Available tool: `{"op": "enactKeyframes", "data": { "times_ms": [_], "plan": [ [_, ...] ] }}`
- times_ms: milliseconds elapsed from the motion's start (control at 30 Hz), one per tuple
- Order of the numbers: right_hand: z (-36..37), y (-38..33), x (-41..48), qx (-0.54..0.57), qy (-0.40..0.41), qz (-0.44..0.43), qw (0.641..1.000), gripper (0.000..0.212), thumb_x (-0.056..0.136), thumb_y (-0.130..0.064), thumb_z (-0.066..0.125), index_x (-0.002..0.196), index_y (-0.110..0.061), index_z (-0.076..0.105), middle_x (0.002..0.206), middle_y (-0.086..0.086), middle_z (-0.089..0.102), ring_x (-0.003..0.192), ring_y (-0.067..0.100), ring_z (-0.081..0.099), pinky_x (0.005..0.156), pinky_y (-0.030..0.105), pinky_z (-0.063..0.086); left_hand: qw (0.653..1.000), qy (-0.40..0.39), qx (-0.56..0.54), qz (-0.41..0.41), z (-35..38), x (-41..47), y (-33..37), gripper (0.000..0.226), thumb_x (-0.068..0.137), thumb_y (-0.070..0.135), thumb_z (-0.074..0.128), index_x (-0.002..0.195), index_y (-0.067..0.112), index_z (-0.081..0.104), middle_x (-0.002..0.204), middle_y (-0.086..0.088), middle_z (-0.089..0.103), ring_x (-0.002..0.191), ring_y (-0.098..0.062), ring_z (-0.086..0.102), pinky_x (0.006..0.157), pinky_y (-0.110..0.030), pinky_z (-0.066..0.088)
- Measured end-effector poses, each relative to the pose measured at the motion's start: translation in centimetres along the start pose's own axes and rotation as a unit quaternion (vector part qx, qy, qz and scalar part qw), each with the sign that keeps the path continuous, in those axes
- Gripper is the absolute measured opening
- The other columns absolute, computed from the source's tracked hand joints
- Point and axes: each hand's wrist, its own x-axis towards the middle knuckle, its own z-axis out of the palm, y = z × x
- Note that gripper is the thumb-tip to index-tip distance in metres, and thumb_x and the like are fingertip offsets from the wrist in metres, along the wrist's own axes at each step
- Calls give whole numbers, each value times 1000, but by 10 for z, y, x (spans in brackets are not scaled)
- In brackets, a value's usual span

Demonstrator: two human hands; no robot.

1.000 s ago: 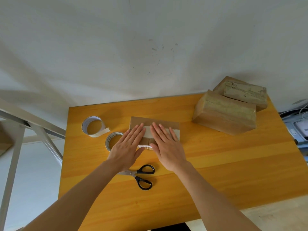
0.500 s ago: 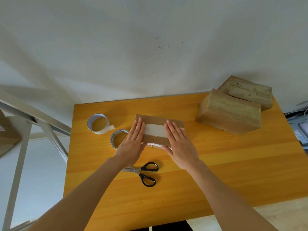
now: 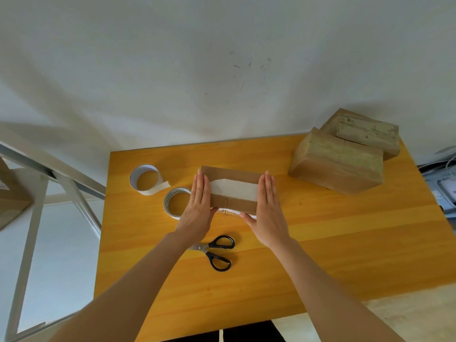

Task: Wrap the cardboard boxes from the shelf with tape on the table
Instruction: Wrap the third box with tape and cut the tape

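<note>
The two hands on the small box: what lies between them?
Between the left hand and the right hand lies a pale strip of tape, stuck along the top of the cardboard box. The head view shows it.

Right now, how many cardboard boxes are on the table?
3. The middle box lies under the left hand and right hand; at the far right corner the front box stands with the back box behind it. Perhaps another box, partly seen, off the table at left.
</note>
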Motion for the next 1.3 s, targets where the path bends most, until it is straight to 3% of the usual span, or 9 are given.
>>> {"op": "enactKeyframes", "data": {
  "times_ms": [167,367,433,500,633,733,900,1133,1300],
  "plan": [
    [1,5,-10,-35,35,-13,999,101,87,-47,60,151,-8,-9,159,9,-15,146,22,-14,118,35,2,997,11,-68,-38,-7,-1,3,91,93,23,56,145,5,-16,150,0,-28,146,-29,6,110,-33,31],
    [1,12,-21,-78,66,-65,993,88,85,-30,68,151,-12,13,158,9,16,144,24,19,114,41,20,995,5,-92,-34,-15,-3,3,109,86,28,65,140,20,-29,154,-4,-26,146,-28,8,110,-36,31],
    [0,12,-21,-85,71,-80,991,84,84,-28,69,149,-13,19,156,9,21,143,23,23,113,41,23,999,30,-12,2,-17,-6,1,113,80,35,71,148,19,-18,156,-8,-20,146,-29,3,111,-39,26],
    [0,11,-20,-85,77,-87,990,80,85,-26,68,149,-13,22,156,9,22,143,23,23,113,41,24,995,52,73,49,-20,-9,1,107,75,37,75,151,17,2,158,-15,1,144,-34,11,111,-43,27],
    [3,8,-20,-65,82,-81,991,85,83,-22,71,149,-13,18,155,9,23,142,24,26,112,41,25,988,70,118,70,-27,-12,3,81,72,28,80,141,20,38,145,-16,36,129,-36,41,86,-46,54],
    [5,7,-19,-71,83,-76,991,85,82,-20,72,149,-13,19,155,10,22,142,25,26,112,42,25,982,78,139,98,-27,-14,-5,61,74,19,78,130,21,54,140,-16,45,124,-37,49,79,-45,56],
    [4,5,-18,-110,92,-86,986,80,84,-29,66,149,-13,22,158,10,19,144,25,21,113,44,21,975,107,155,121,-26,-13,-10,36,90,27,56,125,19,57,132,-16,54,119,-35,55,84,-45,55],
    [4,-1,-14,-119,80,-102,985,67,90,-36,54,148,-13,30,156,10,24,144,25,23,115,47,24,984,84,120,101,-30,-9,-9,45,82,20,71,124,15,58,134,-17,51,118,-36,54,66,-43,60],
    [4,-2,-15,-120,108,-93,983,71,81,-30,71,142,-16,39,136,14,49,128,29,46,109,43,32,987,93,94,92,-30,-12,-15,42,80,15,72,120,10,62,130,-16,52,104,-32,63,53,-38,59]
  ]
}}
